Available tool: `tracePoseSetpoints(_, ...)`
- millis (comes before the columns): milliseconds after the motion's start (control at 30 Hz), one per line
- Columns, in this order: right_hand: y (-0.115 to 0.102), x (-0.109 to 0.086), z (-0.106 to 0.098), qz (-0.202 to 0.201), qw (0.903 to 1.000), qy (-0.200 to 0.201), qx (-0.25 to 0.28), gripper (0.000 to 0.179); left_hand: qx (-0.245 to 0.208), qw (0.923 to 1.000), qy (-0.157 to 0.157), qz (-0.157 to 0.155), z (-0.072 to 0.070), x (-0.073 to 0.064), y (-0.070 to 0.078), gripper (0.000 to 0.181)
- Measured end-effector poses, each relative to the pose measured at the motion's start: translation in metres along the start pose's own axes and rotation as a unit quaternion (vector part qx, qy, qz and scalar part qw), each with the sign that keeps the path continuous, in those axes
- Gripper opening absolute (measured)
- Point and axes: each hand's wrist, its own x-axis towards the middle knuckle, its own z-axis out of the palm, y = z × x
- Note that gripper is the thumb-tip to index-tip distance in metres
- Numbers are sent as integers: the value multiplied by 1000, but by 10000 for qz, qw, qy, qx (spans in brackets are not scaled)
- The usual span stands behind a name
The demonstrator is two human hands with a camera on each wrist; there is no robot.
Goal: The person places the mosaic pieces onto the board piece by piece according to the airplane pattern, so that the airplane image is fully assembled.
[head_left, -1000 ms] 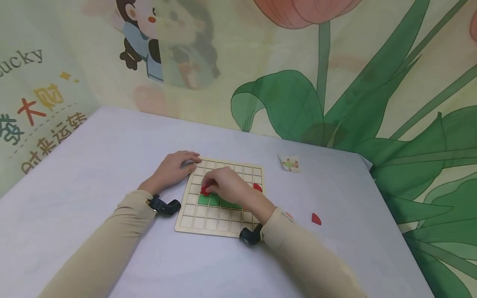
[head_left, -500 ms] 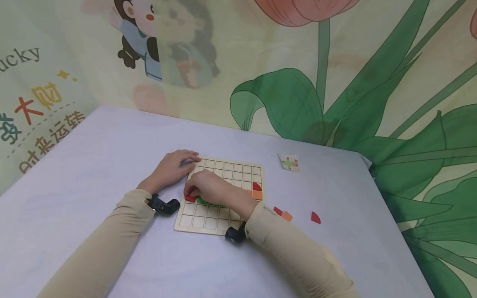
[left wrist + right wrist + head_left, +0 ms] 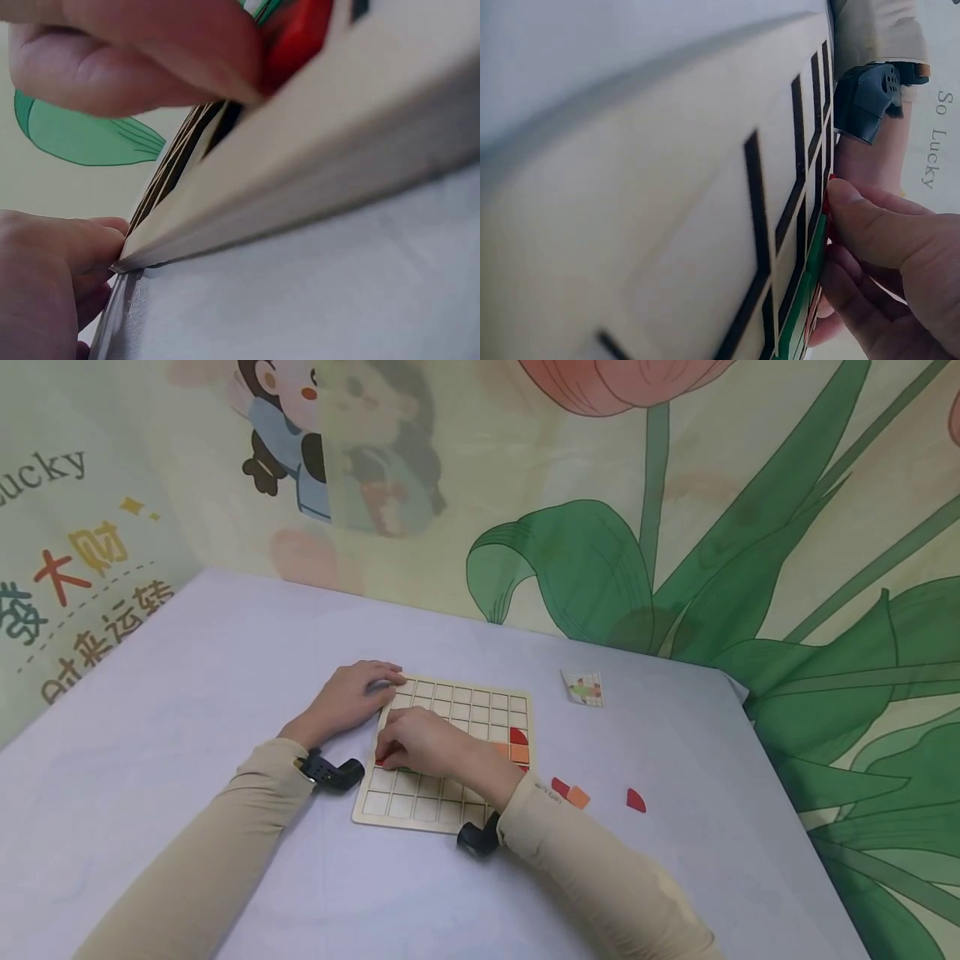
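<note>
A wooden grid board (image 3: 412, 808) lies on the white table. My right hand (image 3: 427, 745) bends over its left side, thumb and fingers pinching a small red tile (image 3: 296, 45) at the left column of squares. The hand covers most of that tile in the head view. Beside it runs a row of green tiles (image 3: 802, 304), mostly hidden under the hand. My left hand (image 3: 348, 697) rests at the board's far left corner, its fingers touching the edge. At the board's right side sit a red quarter-round tile (image 3: 518, 737) and an orange square tile (image 3: 519, 753).
Right of the board lie a loose red tile (image 3: 560, 787), a loose orange tile (image 3: 578, 797) and, farther out, a red quarter-round piece (image 3: 636, 800). A small patterned card (image 3: 583, 688) with a bent edge lies behind them. A printed cloth (image 3: 570, 560) hangs behind the table.
My right hand has carried the red tile left from above the green row to the board's left column, and now sits lower over it. The left hand has stayed at the corner.
</note>
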Motion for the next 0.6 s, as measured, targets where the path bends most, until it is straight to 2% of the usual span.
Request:
tracePoseSetpoints(200, -6, -3, 0, 195, 9994, 122, -249, 8, 15, 10000, -31, -46, 0, 1, 1, 30)
tracePoseSetpoints(300, -11, -5, 0, 183, 9966, 114, -800, 6, 37, 10000, -32, -43, 0, 1, 2, 30)
tracePoseSetpoints(467, -21, -15, 1, 49, 9867, -152, -1619, 15, 25, 9999, -52, -88, 0, 1, 3, 29)
tracePoseSetpoints(533, -25, -23, -1, 153, 9856, -375, -1644, 23, 19, 9999, -58, -125, 1, 1, 3, 29)
tracePoseSetpoints(600, -25, -35, -3, 302, 9883, -453, -1422, 29, 8, 9999, -72, -151, 1, 1, 3, 29)
